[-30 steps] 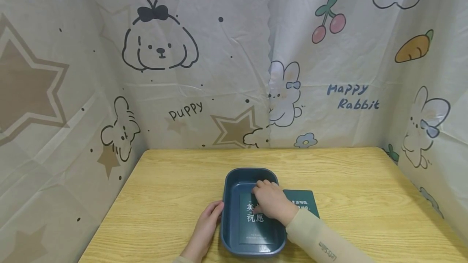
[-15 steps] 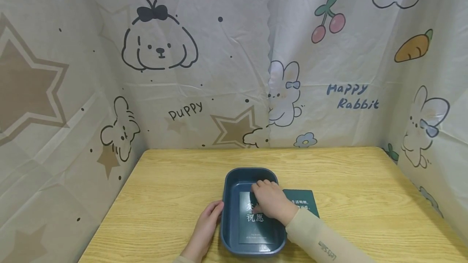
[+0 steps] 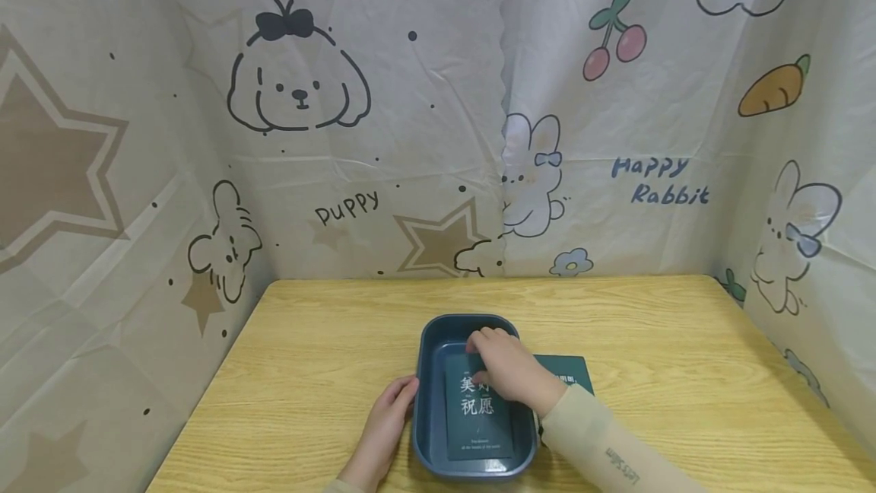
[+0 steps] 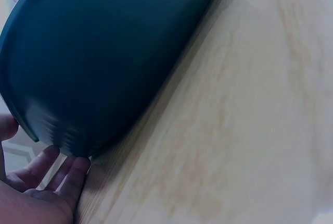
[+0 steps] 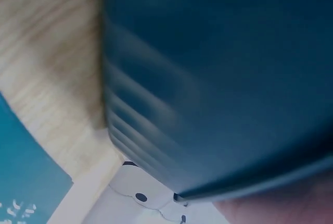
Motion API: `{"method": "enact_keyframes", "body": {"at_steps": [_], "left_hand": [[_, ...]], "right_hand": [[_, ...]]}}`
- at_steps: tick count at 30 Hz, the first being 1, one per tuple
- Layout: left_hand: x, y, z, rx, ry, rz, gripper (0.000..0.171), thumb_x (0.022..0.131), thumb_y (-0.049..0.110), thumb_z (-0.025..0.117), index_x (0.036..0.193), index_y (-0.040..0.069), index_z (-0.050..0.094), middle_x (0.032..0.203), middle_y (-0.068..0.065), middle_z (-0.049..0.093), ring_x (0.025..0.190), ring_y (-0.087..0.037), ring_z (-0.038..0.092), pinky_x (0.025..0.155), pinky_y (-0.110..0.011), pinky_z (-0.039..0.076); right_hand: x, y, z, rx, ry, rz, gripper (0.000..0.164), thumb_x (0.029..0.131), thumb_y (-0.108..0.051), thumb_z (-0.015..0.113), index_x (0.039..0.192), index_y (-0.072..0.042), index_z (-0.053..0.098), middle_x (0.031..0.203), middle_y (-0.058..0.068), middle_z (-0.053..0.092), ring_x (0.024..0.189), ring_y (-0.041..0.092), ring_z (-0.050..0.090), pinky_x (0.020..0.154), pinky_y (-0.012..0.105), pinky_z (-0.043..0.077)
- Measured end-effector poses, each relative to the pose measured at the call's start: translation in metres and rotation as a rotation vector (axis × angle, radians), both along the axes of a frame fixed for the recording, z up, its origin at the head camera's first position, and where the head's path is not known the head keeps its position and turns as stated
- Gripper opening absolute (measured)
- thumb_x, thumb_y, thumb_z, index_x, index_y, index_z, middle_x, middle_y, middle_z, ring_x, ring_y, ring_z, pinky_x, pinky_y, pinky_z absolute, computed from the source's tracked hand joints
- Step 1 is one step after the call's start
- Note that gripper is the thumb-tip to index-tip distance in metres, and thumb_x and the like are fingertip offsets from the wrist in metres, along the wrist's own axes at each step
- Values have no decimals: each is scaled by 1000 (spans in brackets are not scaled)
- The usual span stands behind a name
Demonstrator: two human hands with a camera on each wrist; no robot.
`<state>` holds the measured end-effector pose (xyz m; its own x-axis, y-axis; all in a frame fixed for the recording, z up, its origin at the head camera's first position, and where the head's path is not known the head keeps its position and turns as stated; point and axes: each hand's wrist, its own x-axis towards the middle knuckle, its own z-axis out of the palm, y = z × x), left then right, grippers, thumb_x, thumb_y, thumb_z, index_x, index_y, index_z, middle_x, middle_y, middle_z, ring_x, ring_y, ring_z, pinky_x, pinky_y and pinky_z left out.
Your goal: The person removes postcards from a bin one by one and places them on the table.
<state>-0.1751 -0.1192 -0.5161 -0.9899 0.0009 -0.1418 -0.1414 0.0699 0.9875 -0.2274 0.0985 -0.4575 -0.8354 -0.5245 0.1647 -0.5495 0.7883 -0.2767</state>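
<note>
A dark blue rectangular box stands on the table, its outer wall filling much of the left wrist view. Inside it is a dark green booklet with white lettering. My right hand reaches over the box's right rim and holds the booklet near its top edge, thumb on the cover; some fingertips are hidden. My left hand rests against the box's left side, fingertips on the outer wall and thumb by the rim. A second green booklet lies right of the box, partly covered by my right arm.
The wooden table reaches back to a pale curtain printed with cartoon animals, which also hangs at both sides. The second booklet lies close to the box's right wall.
My right hand has risen slightly away from me, and the booklet in the box has shifted a little left, with more lettering showing. The left hand and box look unmoved.
</note>
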Motion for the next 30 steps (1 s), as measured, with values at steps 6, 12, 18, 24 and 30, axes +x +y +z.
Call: {"method": "enact_keyframes", "body": {"at_steps": [6,12,18,24,30], "left_hand": [[0,0,0,0,10,0,59,95,49,49,127,-1,55,126,-17,60,110,-25,55,101,-50,44],[0,0,0,-4,19,-7,62,94,49,49,128,-3,54,127,-19,59,110,-26,56,102,-50,43],[0,0,0,-6,17,-7,63,95,49,49,128,-3,53,127,-20,59,110,-26,56,102,-50,43],[0,1,0,-2,12,-2,62,95,48,49,128,-3,53,126,-20,59,109,-25,57,101,-49,44],[0,1,-1,1,13,5,61,95,48,49,128,-4,53,126,-19,59,108,-25,57,101,-49,44]], "right_hand": [[-2,5,8,-109,-61,25,24,82,-15,73,104,-10,67,94,3,62,87,16,55,79,40,55],[-4,9,10,-206,-117,50,18,85,-14,70,102,-15,67,88,-1,59,80,14,51,72,39,52],[-4,12,12,-257,-173,56,19,86,-15,68,105,-18,67,95,0,64,84,15,54,73,41,52],[-3,16,11,-284,-215,32,20,87,-18,67,107,-20,67,92,-1,63,83,14,55,72,40,52],[-5,20,11,-360,-244,-7,18,86,-22,69,104,-21,66,84,-5,62,78,12,56,71,37,52]]}}
